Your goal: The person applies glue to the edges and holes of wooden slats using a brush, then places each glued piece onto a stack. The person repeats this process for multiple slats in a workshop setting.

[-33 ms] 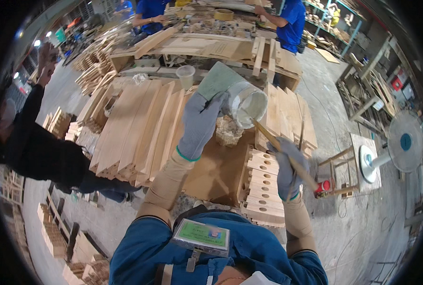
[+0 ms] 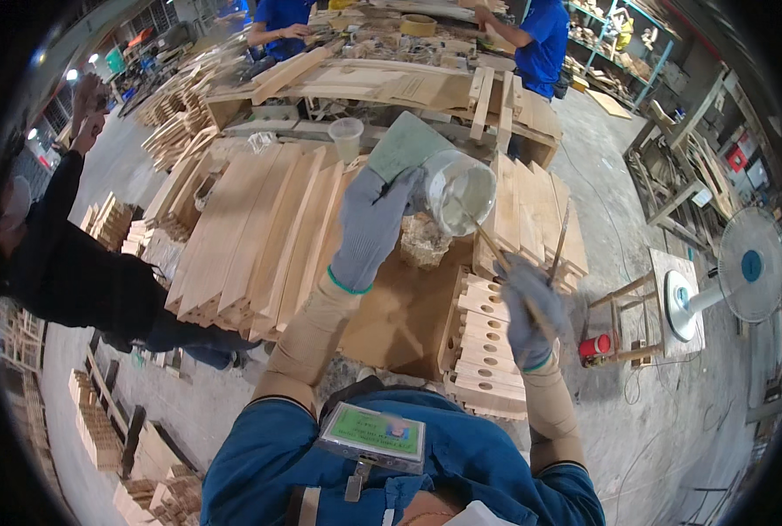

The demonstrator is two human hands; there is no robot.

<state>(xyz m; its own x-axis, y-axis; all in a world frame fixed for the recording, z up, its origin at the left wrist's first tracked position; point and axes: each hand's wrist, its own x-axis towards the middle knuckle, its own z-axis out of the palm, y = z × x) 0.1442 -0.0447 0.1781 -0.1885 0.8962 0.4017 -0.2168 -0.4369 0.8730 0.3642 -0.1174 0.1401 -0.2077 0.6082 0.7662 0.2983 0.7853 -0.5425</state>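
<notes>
My left hand (image 2: 369, 215), in a grey glove, is closed around a white-smeared cup (image 2: 471, 197) tilted with its mouth toward the right. A flat grey-green board (image 2: 408, 145) sticks out above the same hand, held with the cup. My right hand (image 2: 531, 307), also gloved, is closed on a thin wooden stick (image 2: 493, 248) whose far end reaches into the cup's mouth. A second slender stick (image 2: 563, 241) rises from that hand. What coats the stick's tip is hidden inside the cup. Beneath the cup stands a crusted, pale-caked container (image 2: 424, 241).
Wooden boards (image 2: 242, 232) lie side by side on the left, more boards (image 2: 540, 206) on the right. Pieces with round holes (image 2: 487, 337) line the near right. A clear plastic cup (image 2: 346, 138) stands behind. A white fan (image 2: 746, 263) is at right; a person (image 2: 84, 254) stands at left.
My right hand has shifted slightly left and lower, and the stick in it has swung to a steeper slant. The left hand, cup and board stay nearly still.
</notes>
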